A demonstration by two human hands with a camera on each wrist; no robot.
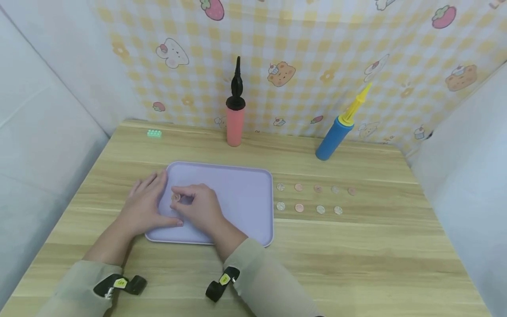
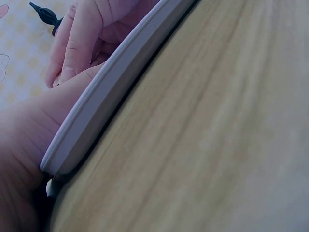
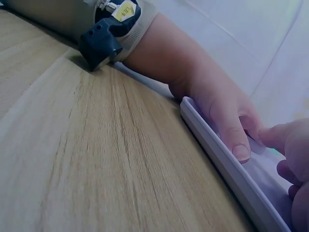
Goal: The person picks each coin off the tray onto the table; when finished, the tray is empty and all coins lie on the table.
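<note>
A lilac tray (image 1: pixel 245 204) lies on the wooden table, left of the middle. Over its left part my right hand (image 1: pixel 202 207) pinches a small round coin (image 1: pixel 176 197) between thumb and index finger, holding it on edge. My left hand (image 1: pixel 143 210) rests along the tray's left edge with its fingers extended, the thumb reaching over the tray close below the coin. In the right wrist view the left hand (image 3: pixel 224 108) lies over the tray's rim (image 3: pixel 231 169). The left wrist view shows the right hand's fingers (image 2: pixel 79 43) beyond the rim, the coin mostly hidden.
Right of the tray lie two rows of silver and copper coins (image 1: pixel 299 208). At the back stand a pink pump (image 1: pixel 234 125) with a black top and a leaning blue pump (image 1: pixel 332 141) with a yellow top. A mint-green toy brick (image 1: pixel 154 133) sits at the back left.
</note>
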